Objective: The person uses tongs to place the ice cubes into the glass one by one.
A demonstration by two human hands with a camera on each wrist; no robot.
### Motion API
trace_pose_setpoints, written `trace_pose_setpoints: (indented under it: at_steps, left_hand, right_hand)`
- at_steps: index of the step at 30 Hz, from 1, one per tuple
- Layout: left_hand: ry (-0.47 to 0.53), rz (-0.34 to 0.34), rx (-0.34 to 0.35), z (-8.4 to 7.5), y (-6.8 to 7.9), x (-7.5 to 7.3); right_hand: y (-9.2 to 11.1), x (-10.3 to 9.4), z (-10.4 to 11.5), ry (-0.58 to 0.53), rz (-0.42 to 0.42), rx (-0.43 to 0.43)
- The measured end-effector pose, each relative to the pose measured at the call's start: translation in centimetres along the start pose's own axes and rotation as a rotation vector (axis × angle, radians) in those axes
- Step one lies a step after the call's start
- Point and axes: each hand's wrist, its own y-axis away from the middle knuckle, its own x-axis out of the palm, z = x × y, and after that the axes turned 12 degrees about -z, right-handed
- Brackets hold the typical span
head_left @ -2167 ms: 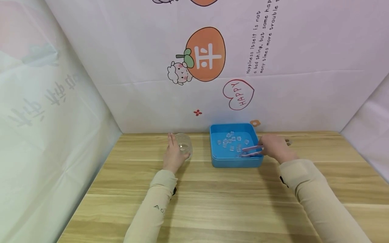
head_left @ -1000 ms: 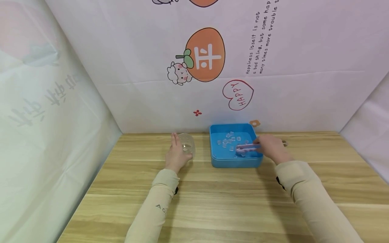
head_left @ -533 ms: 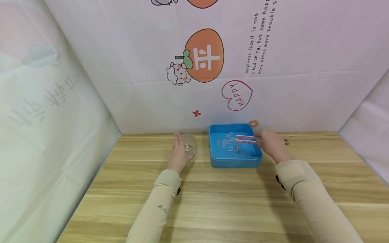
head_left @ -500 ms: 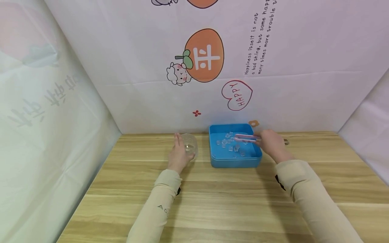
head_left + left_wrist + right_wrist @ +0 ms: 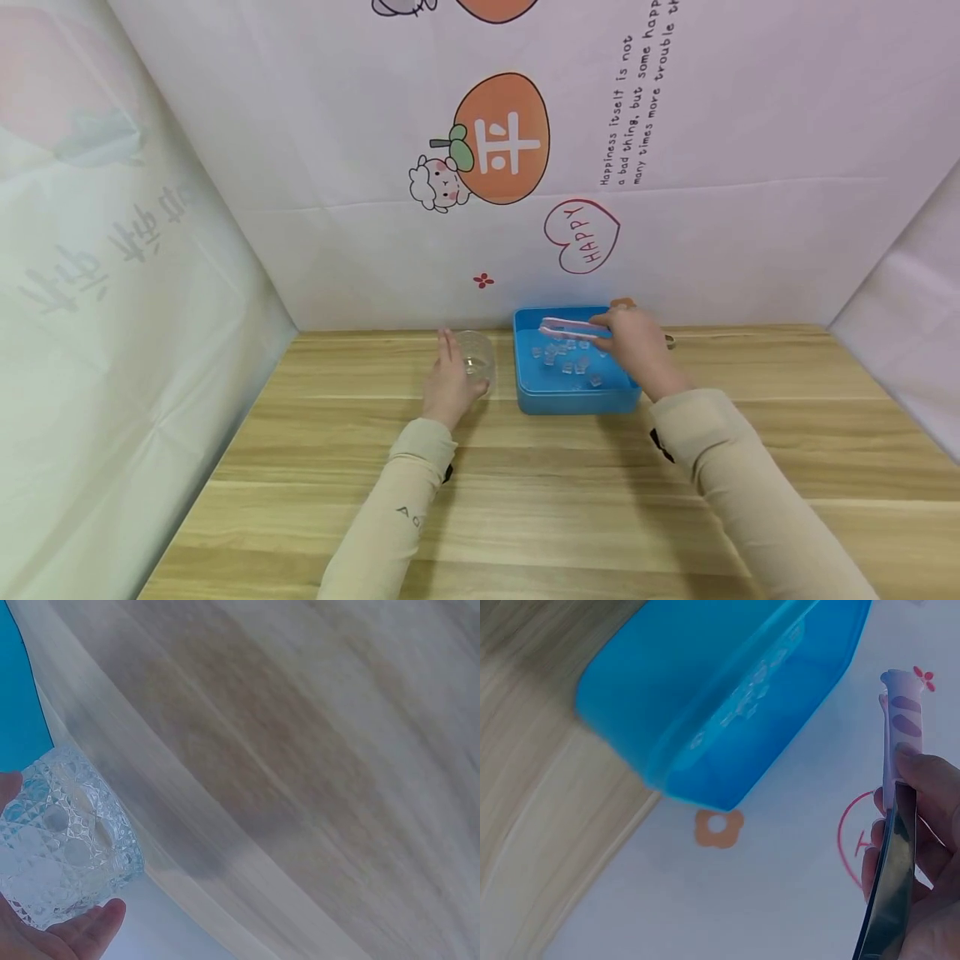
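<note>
In the head view my left hand (image 5: 448,390) holds a clear glass (image 5: 480,360) standing at the back of the table. The left wrist view shows the cut-diamond pattern of this glass (image 5: 67,832), with thumb and fingers at opposite sides. My right hand (image 5: 637,346) grips tongs (image 5: 566,327) with pink tips, raised over a blue box (image 5: 577,403). Several small clear cubes (image 5: 581,365) lie on the box floor. In the right wrist view the tongs (image 5: 904,720) have tips close together and a metal handle; I cannot tell whether a cube is between them.
The wooden table (image 5: 540,500) ends at a white printed sheet (image 5: 375,275) hanging upright behind the glass and box. Another white sheet (image 5: 150,333) runs along the left side. A gap of bare wood separates glass and box.
The tongs have gone from low among the cubes, with tips apart, to closed, then up and leftward over the box. The left hand and glass have shifted slightly right, nearer the box.
</note>
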Motion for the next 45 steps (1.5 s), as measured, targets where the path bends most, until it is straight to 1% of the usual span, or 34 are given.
trace_pose_setpoints:
  at_steps: [2, 8, 13, 18, 25, 36, 40, 45]
  left_hand:
    - [0.003, 0.003, -0.003, -0.2, 0.0, 0.0]
    - [0.012, 0.01, -0.009, -0.5, 0.0, 0.3]
    - [-0.015, -0.001, 0.009, -0.8, 0.1, 0.4]
    - [-0.021, 0.013, 0.014, -1.2, 0.3, 0.4]
    - [-0.035, -0.001, 0.039, -1.6, 0.4, 0.6]
    - [-0.037, 0.01, 0.041, -1.8, 0.4, 0.7]
    - [-0.04, 0.006, 0.049, -1.7, 0.3, 0.7]
    - [-0.031, -0.004, 0.047, -1.6, 0.2, 0.9]
  right_hand:
    - [-0.1, 0.1, 0.7, -0.002, 0.006, -0.013]
    - [-0.1, 0.5, 2.9, -0.053, 0.055, -0.007]
    - [0.0, 1.2, 4.3, -0.093, 0.069, -0.016]
    - [0.2, 1.7, 5.2, -0.114, 0.071, -0.022]
    - [0.3, 2.3, 5.6, -0.095, 0.048, -0.045]
    - [0.4, 2.9, 5.8, -0.077, 0.038, -0.068]
    - [0.4, 3.0, 5.8, -0.081, 0.039, -0.067]
    - [0.3, 3.1, 5.8, -0.088, 0.065, -0.05]
